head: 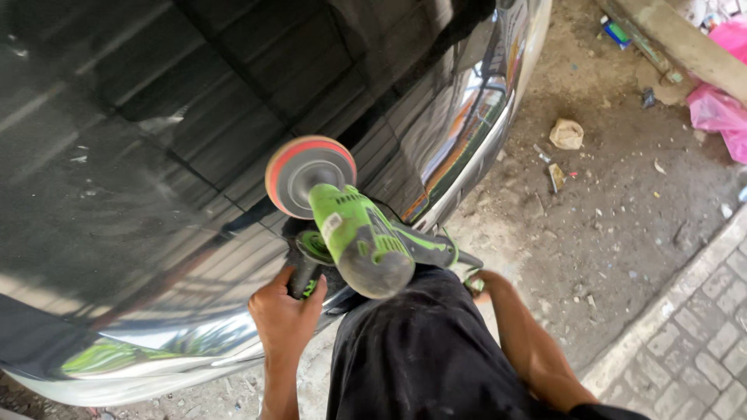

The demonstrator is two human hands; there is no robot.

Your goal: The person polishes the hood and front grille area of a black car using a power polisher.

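A green and black power polisher (pixel 362 241) is held over the glossy black car panel (pixel 156 117), its round pad (pixel 310 176), rimmed in orange and pink, pressed flat against the paint near the panel's lower edge. The left hand (pixel 284 311) has its grip wrapped tight around the black side handle (pixel 305 272) that sticks out from the tool's head, fingers curled about it. The right hand (pixel 478 284) sits at the rear of the tool, where the black and green tail handle (pixel 432 249) ends; the body of the tool and the person's dark garment (pixel 420 350) hide most of it, so I cannot tell how its grip is set. The panel mirrors roof slats and daylight, and along its right edge runs a bright chrome trim strip (pixel 467 167). Below the car lies bare dirt ground (pixel 607 233), littered with a crumpled scrap of paper (pixel 566 134), small bits of rubbish and pebbles. At the far right corner a pink plastic bag (pixel 720 109) lies beside a grey concrete beam (pixel 685 43), and a band of paving bricks (pixel 692 342) borders the dirt.
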